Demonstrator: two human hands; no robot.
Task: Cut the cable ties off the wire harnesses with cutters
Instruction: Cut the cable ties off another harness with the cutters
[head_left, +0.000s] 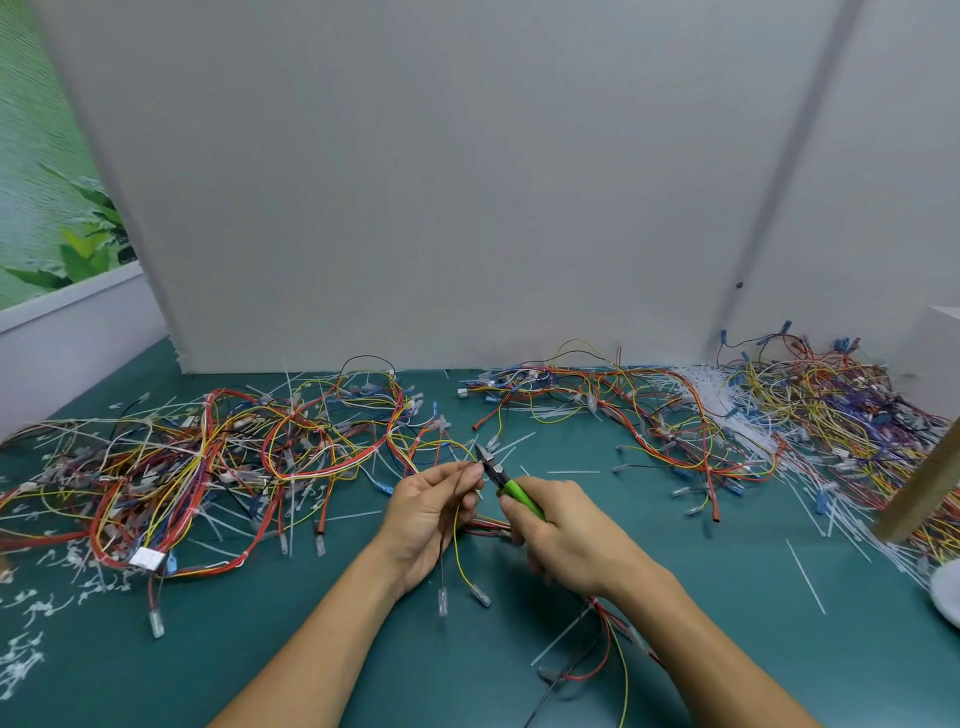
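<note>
My left hand (434, 512) pinches a thin bunch of yellow and dark harness wires (457, 545) at its fingertips; the wire ends with clear connectors hang below the palm. My right hand (558, 535) grips green-handled cutters (506, 480), whose dark jaws point up-left and sit right at the pinched wires by my left fingertips. Red wires of the same harness trail under my right wrist toward the table's near edge.
A big tangle of harnesses (208, 467) lies at the left on the green table mat (234, 649), another pile (805, 415) at the back right. Cut white tie pieces (31, 608) litter the left edge. A white dish rim (948, 592) and a tan post (919, 493) stand at the right.
</note>
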